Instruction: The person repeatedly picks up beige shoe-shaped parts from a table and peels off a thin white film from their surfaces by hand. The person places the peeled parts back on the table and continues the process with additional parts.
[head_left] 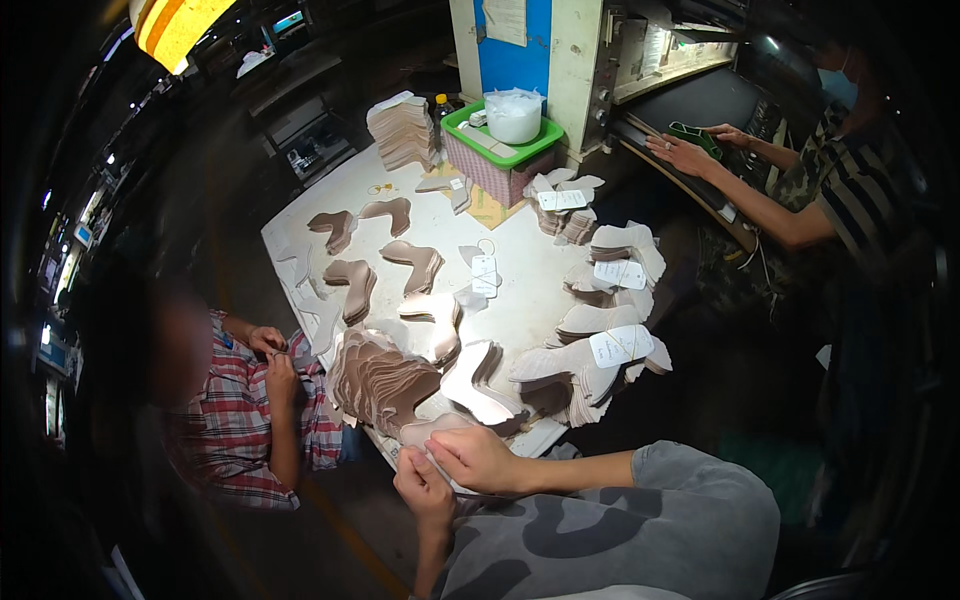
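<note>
Left hand [425, 490] and right hand [478, 459] pinch a pale curved piece [424, 431] at the bench's [525, 300] near edge

Over on the left, a co-worker in a plaid shirt [245, 405] sits with both hands drawn together; I can't tell what is in them. Next along, small stacks of brown curved pieces [350, 287] stand apart on the bench, and a big slumped stack [383, 372] lies just beyond the pale piece. A tall stack [402, 138] rises at the far edge. Both near hands have their fingers curled closed on the pale piece, side by side. Farther back, a green tray [551, 138] tops a pink box [500, 178] and carries a white tub [514, 120]. To the right, layered stacks bear white tags [621, 346]. At far right, another co-worker's hands [685, 155] are by a green object [694, 138].
</note>
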